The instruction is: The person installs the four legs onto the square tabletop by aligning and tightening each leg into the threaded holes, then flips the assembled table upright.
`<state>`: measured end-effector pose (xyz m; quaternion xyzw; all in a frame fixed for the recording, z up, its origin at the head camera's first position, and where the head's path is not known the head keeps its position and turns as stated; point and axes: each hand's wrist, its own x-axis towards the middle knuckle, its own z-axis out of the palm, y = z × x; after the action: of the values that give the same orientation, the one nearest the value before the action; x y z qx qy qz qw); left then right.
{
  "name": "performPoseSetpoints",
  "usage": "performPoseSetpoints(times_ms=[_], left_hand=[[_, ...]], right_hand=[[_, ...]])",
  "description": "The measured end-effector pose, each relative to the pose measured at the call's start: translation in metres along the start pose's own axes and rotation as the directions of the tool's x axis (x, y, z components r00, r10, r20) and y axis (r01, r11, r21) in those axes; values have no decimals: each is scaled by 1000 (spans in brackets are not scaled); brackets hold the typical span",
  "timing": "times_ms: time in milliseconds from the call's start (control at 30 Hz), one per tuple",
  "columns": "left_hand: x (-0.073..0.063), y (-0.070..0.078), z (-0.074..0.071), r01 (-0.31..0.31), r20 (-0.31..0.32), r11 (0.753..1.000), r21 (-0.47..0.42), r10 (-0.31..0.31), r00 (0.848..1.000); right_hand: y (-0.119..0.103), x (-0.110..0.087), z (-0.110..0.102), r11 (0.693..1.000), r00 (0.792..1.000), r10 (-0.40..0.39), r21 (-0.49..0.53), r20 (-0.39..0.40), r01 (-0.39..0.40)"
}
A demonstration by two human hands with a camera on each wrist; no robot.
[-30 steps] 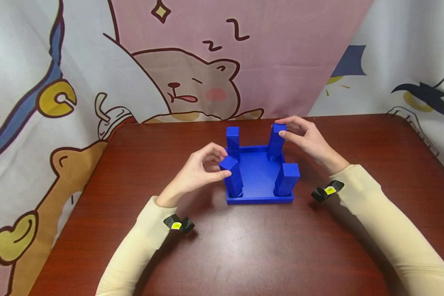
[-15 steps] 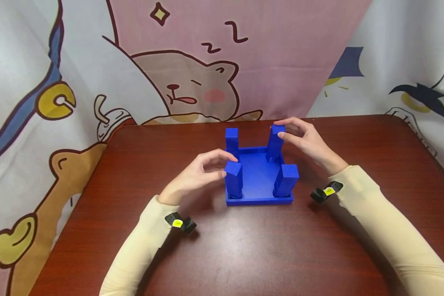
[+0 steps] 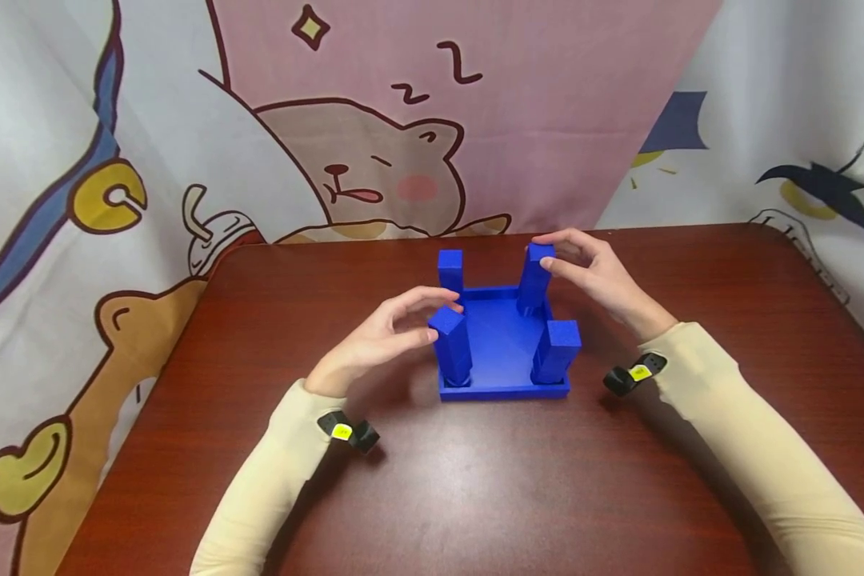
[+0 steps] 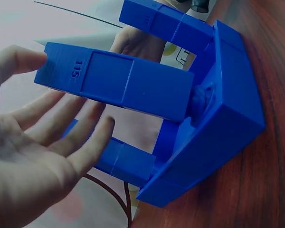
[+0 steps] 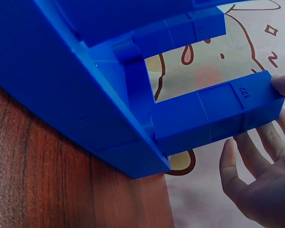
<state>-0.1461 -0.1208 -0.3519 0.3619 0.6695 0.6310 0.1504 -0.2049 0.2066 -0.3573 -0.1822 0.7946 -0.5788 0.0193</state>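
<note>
A shallow blue square tray (image 3: pixel 506 340) sits on the table with a blue square post at each corner. My left hand (image 3: pixel 370 340) has its thumb on one side of the near-left post (image 3: pixel 453 356), near its top, and the fingers round behind. That post leans slightly outward and bears the raised number 115 in the left wrist view. At the far-right post (image 3: pixel 535 280), marked 122 in the right wrist view, my right hand (image 3: pixel 601 276) pinches the top between thumb and fingers. The two other posts, far-left (image 3: pixel 451 270) and near-right (image 3: pixel 557 352), stand untouched.
The dark red-brown wooden table (image 3: pixel 490 488) stretches round the tray on all sides. Behind it hangs a cartoon-printed cloth (image 3: pixel 547 120). Each wrist wears a black strap with a small device, at left (image 3: pixel 349 433) and right (image 3: pixel 635 374).
The near-left post has turned about its length and its top has shifted slightly, while my left fingers spread and moved round it. My right hand stays at the far-right post.
</note>
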Motion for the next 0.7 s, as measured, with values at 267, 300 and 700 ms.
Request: performPoseSetpoints(times_ms=[267,300,700], left_hand=[[-5,10,9,110,-155,992,59,-100,983],[-5,11,11,125,-177,990,63,-112,978],[-1,15,33,170,-391,977,128,-108,914]], right_hand=[[2,1,-1,1000,1000,-10,21,0,10],[1,0,-1,1000,1000,-10,17,-1,10],[2,1,0,1000,1000,-7,17,1,7]])
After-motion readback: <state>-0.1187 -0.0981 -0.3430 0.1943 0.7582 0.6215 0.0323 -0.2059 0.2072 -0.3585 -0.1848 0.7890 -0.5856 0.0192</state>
